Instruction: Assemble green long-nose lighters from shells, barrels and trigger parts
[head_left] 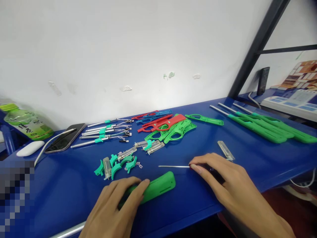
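Note:
Under my left hand (119, 205) lies a green long-nosed lighter (160, 186), its handle end pointing right and its metal tube (70, 229) running out at lower left. The fingers wrap over its middle. My right hand (223, 181) pinches a screwdriver by its dark handle; the thin shaft (173, 166) points left, just above the tabletop. Beyond the left hand are teal trigger pieces (116, 170), small metal clips (140, 164) and clear fuel tanks (127, 153). A single clear tank (225, 150) sits beyond the right hand.
Metal lighter tubes with wires (99, 134) lie at left, near a phone (65, 138), a white mouse (30, 148) and a bottle (27, 122). Green, red and blue handle shells (170, 124) are piled mid-table. Three green lighters (262, 127) lie at right by a black frame post (257, 46).

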Demonstrator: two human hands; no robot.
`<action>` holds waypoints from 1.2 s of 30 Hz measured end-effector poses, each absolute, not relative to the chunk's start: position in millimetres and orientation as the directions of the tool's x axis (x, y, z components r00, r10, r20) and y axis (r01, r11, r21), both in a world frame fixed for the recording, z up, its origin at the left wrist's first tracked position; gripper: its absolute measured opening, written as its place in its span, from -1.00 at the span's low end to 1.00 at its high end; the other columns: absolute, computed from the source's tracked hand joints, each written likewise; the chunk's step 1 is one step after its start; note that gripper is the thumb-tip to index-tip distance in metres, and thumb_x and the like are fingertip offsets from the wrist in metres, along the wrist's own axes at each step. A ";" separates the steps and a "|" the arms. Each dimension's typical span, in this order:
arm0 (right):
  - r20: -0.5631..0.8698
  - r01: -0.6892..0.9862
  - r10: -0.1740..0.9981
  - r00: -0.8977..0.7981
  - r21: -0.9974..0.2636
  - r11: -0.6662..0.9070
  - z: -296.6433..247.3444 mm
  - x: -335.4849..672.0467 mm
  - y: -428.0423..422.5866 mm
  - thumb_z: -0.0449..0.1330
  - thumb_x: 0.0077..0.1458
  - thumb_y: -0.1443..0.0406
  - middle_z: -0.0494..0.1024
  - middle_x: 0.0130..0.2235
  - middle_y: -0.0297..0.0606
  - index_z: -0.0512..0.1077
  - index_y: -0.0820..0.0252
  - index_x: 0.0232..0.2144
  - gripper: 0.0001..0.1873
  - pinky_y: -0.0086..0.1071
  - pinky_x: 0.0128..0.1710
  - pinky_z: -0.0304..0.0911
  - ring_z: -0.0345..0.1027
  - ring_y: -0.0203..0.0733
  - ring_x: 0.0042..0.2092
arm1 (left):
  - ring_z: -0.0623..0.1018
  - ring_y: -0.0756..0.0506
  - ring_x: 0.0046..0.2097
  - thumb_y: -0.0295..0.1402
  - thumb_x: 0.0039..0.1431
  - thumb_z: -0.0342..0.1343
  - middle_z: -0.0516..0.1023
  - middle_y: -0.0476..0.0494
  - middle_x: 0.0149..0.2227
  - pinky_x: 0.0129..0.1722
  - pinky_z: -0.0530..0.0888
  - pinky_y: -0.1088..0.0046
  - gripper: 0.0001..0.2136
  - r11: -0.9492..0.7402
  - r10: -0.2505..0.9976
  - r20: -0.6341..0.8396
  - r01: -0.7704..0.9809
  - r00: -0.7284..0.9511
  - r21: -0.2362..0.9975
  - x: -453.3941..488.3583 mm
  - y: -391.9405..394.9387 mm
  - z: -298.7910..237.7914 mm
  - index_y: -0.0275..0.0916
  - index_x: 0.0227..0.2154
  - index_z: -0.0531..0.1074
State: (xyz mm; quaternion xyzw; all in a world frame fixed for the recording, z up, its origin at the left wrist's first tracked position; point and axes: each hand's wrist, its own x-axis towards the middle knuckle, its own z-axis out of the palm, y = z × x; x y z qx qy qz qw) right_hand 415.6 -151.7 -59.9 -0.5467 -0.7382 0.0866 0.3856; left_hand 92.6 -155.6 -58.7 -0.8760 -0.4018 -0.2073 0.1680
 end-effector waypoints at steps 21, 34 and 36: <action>0.515 0.697 0.854 -0.071 -0.587 0.412 -64.7 422.0 -149.6 0.23 0.46 0.10 0.76 -0.12 -0.43 0.65 -0.13 -0.14 -0.82 -0.32 -0.06 0.56 0.69 -0.12 -0.11 | 0.46 -0.15 -0.23 -0.51 0.48 0.01 0.59 -0.13 -0.18 -0.36 0.44 0.36 -0.68 -0.584 0.683 0.396 0.784 0.614 -0.208 105.2 -96.1 -23.8 -0.12 -0.23 0.67; 0.518 0.701 0.853 -0.066 -0.584 0.409 -66.0 422.1 -150.2 0.25 0.45 0.11 0.76 -0.13 -0.45 0.63 -0.15 -0.13 -0.85 -0.32 -0.06 0.54 0.69 -0.13 -0.12 | 0.44 -0.18 -0.18 -0.52 0.48 -0.08 0.60 -0.14 -0.14 -0.38 0.40 0.35 -0.66 -0.591 0.690 0.371 0.780 0.622 -0.208 88.0 -86.8 -27.8 -0.11 -0.21 0.60; 0.516 0.700 0.854 -0.070 -0.584 0.411 -65.9 422.2 -150.3 0.25 0.45 0.11 0.76 -0.12 -0.45 0.63 -0.15 -0.13 -0.86 -0.32 -0.06 0.54 0.69 -0.13 -0.12 | 0.45 -0.18 -0.17 -0.57 0.45 -0.10 0.60 -0.13 -0.12 -0.38 0.40 0.36 -0.63 -0.589 0.689 0.375 0.781 0.620 -0.208 84.9 -88.3 -28.5 -0.10 -0.19 0.60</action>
